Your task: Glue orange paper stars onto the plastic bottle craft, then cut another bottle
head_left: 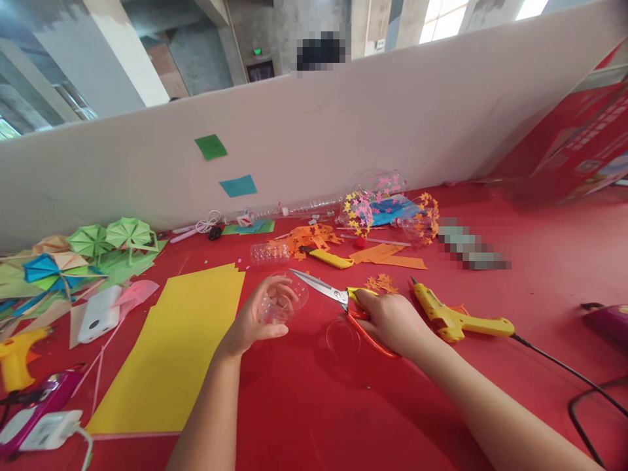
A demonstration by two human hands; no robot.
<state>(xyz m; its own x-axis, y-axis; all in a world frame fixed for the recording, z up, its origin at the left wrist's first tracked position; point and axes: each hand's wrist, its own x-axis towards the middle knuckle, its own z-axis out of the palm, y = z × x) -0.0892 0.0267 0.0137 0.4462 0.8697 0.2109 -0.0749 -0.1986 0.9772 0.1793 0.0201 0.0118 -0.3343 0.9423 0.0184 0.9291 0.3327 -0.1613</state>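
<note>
My left hand (260, 314) is curled around a clear plastic cup piece (284, 301), holding it just above the red table (343, 405). My right hand (390, 320) grips the orange-and-yellow handles of a pair of scissors (326, 289), whose closed steel blades point left toward the cup piece. A clear plastic ring (342, 337) lies on the table between my hands, close under the scissor handles. A yellow glue gun (458, 317) lies just right of my right hand.
A yellow paper sheet (181, 340) lies left of my hands. Folded paper fans (98, 252), a white power bank (101, 314) and another glue gun (17, 356) crowd the left. A yellow utility knife (328, 257), orange scraps and star-decorated bottles (377, 206) sit behind, before a white wall.
</note>
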